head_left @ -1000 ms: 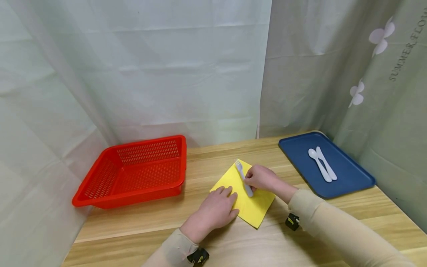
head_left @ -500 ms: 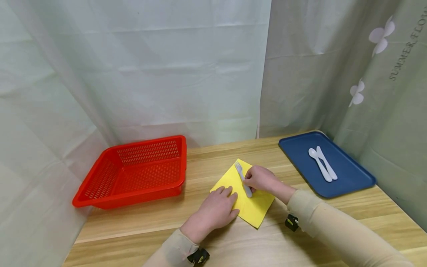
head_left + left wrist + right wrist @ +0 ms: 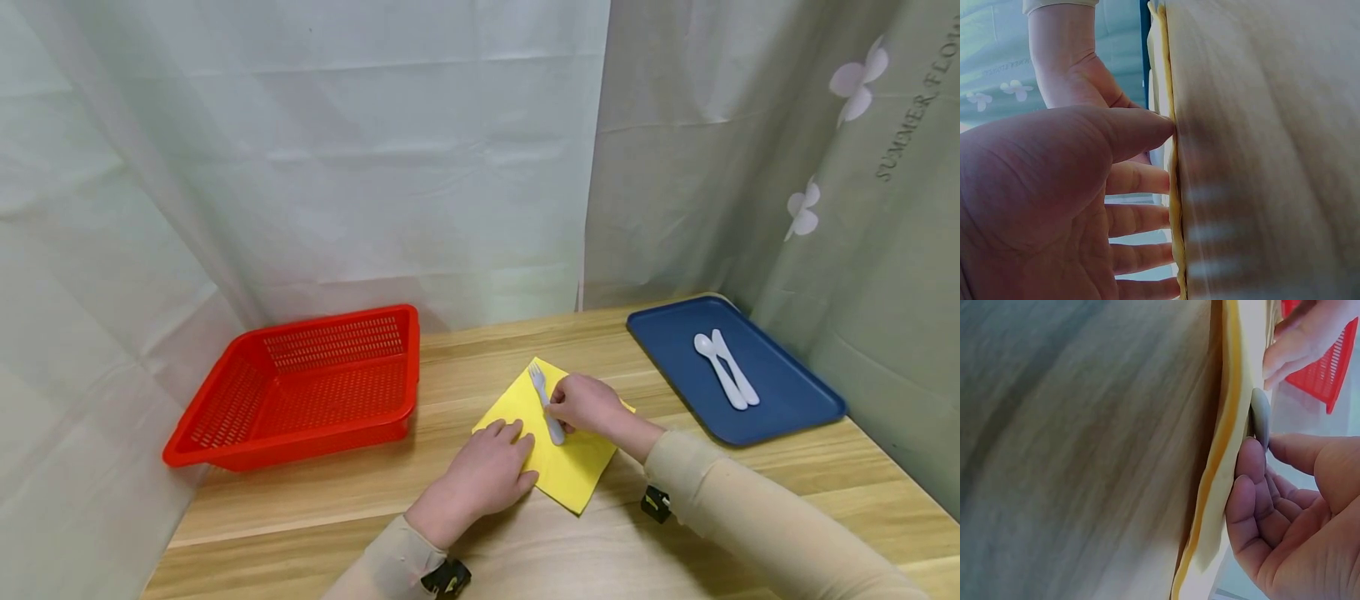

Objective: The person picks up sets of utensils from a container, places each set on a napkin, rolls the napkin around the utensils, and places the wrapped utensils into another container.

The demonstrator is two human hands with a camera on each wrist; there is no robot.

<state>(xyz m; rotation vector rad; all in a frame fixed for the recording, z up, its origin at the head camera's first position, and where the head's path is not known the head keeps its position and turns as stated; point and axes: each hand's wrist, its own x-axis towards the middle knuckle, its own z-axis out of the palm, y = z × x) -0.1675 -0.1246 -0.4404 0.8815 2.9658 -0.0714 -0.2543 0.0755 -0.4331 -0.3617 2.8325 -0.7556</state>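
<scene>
Your right hand [image 3: 588, 404] pinches the slim white plastic-looking fork [image 3: 542, 392] on the square yellow paper-looking napkin [image 3: 564, 471], tines toward eleven o'clock. Its handle has edged slightly toward nine since a second ago, suggesting fine placement. Your left hand [image 3: 487, 471], fingers extended, grips nothing, resting at the napkin's eight-o'clock edge.

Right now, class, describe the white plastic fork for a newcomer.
On the pale wood-grain table, between the red plastic basket and blue rectangular tray, lies a square yellow napkin. The fork on it, pinched by the right hand, has tines, unlike the tray's white plastic spoon and knife.
</scene>
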